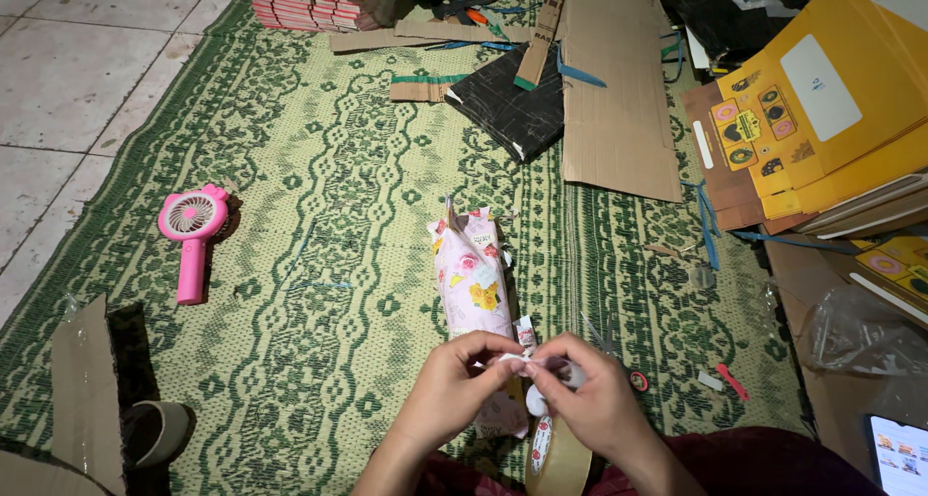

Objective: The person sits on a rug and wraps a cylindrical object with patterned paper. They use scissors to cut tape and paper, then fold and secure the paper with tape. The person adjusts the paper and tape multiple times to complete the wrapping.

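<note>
Two bare hands meet low in the middle of the head view, fingertips pinched together over a small white scrap, likely a bit of tape or paper, that is too small to name surely. The left hand (pixel 452 385) is curled nearly closed, thumb and forefinger nipping one end of the scrap; the right hand (pixel 590 399) is likewise closed around the other end and seems to cradle a small pale object beneath, though its kind cannot be told. Just under the right wrist lies a roll of clear packing tape (pixel 556 457), touching or nearly touching the hand. Directly beyond the fingertips sits a pink floral wrapped parcel (pixel 474 293), its long axis running away from the person, near end tucked beneath the hands and far end twisted to a point; it lies slightly nearer the left hand. All this rests on a green and cream woven mat (pixel 319 216). Well off to the left lies a pink handheld fan (pixel 193 230); to the upper right, flat cardboard sheets (pixel 619 100) and a pile of yellow folded boxes (pixel 831 100). A phone (pixel 899 452) glows at the lower right corner.
</note>
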